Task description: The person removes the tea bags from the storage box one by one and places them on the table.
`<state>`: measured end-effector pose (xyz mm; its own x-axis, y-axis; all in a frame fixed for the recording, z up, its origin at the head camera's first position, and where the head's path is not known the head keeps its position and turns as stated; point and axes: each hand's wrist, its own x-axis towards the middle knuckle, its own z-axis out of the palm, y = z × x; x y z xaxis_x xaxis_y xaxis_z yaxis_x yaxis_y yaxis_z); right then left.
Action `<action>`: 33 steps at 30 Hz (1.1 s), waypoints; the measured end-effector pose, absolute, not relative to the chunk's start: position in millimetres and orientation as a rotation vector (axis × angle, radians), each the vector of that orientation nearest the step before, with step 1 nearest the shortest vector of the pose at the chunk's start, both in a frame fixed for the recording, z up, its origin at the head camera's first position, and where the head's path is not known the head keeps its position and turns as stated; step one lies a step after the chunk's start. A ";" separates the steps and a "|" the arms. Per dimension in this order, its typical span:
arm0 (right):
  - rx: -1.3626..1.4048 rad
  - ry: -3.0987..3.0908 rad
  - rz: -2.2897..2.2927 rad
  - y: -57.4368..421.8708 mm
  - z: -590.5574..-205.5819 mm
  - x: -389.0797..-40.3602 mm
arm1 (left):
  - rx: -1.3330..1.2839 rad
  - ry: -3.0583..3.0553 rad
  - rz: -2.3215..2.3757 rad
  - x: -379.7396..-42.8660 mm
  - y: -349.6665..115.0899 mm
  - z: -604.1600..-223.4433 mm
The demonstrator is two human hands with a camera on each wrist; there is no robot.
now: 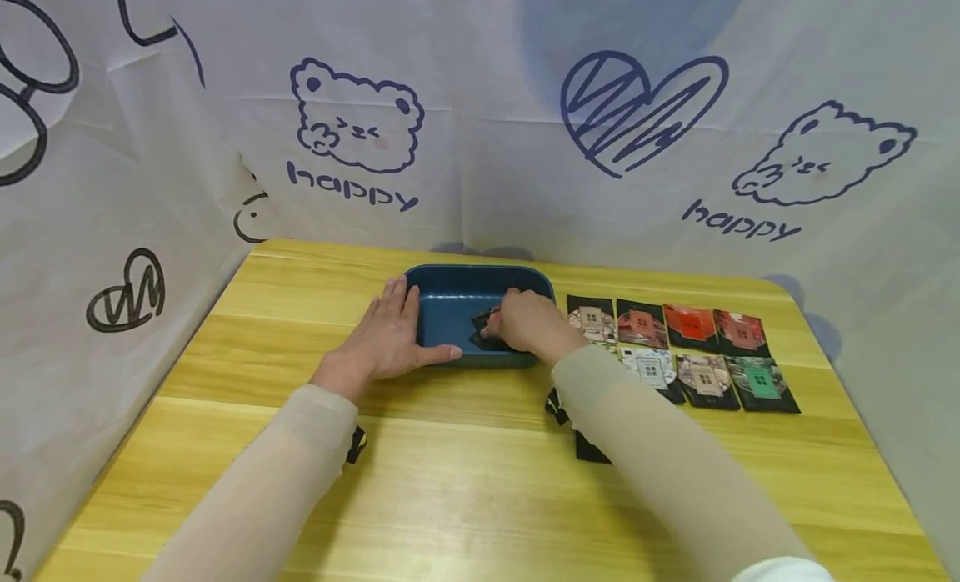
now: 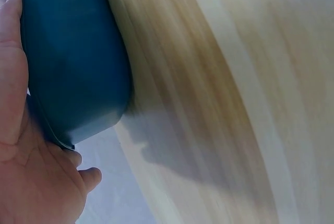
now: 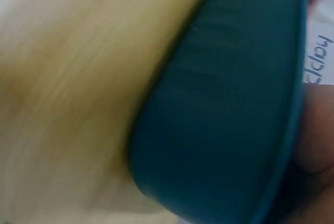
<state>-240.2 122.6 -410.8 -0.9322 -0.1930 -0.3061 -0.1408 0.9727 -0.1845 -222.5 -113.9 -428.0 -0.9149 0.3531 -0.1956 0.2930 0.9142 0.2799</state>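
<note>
A blue rectangular tray (image 1: 450,315) stands near the table's back edge. My left hand (image 1: 386,336) rests over its left end, fingers stretched along the rim and the thumb lying on the front rim. In the left wrist view the left hand (image 2: 36,166) lies against the tray's outer side (image 2: 78,62). My right hand (image 1: 532,319) reaches into the tray's right part with curled fingers, pinching a dark sachet (image 1: 489,336) with some red on it. The right wrist view shows mostly the tray's wall (image 3: 219,88), and the sachet is hidden there.
Right of the tray, flat dark sachets with coloured prints lie in two rows, among them a red one (image 1: 691,324) and a green one (image 1: 762,383). Black pieces (image 1: 591,449) show partly beneath the right forearm, and a black-and-yellow piece (image 1: 357,445) beside the left sleeve.
</note>
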 end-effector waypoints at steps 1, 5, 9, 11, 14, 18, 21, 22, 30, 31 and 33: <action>-0.221 2.787 -0.210 120.3 -412.8 -241.2 | 0.486 2.833 0.365 -222.3 -113.6 -428.1; -0.178 2.764 -0.137 113.5 -419.5 -245.8 | 0.491 2.825 0.371 -221.9 -112.7 -428.6; -0.282 2.785 -0.132 114.1 -425.1 -251.8 | 0.497 2.824 0.366 -221.8 -112.3 -428.5; -0.394 2.782 -0.156 116.3 -426.4 -255.1 | 0.499 2.829 0.364 -221.7 -112.4 -428.4; -0.511 2.758 -0.207 119.5 -425.6 -258.7 | 0.500 2.833 0.366 -222.0 -113.0 -428.7; -0.511 2.749 -0.224 120.8 -423.3 -260.3 | 0.496 2.831 0.373 -222.1 -114.0 -428.6; -0.501 2.738 -0.190 119.4 -422.3 -259.3 | 0.493 2.832 0.378 -222.1 -114.7 -428.6; -0.503 2.733 -0.175 118.8 -422.1 -258.9 | 0.493 2.832 0.381 -222.1 -114.9 -428.6; -0.509 2.723 -0.132 113.7 -420.7 -258.5 | 0.492 2.829 0.388 -222.7 -115.9 -429.6; -0.503 2.722 -0.131 113.1 -420.5 -258.5 | 0.492 2.827 0.387 -222.8 -115.8 -429.5; -0.489 2.723 -0.118 112.0 -420.6 -258.3 | 0.490 2.823 0.389 -222.6 -115.8 -429.5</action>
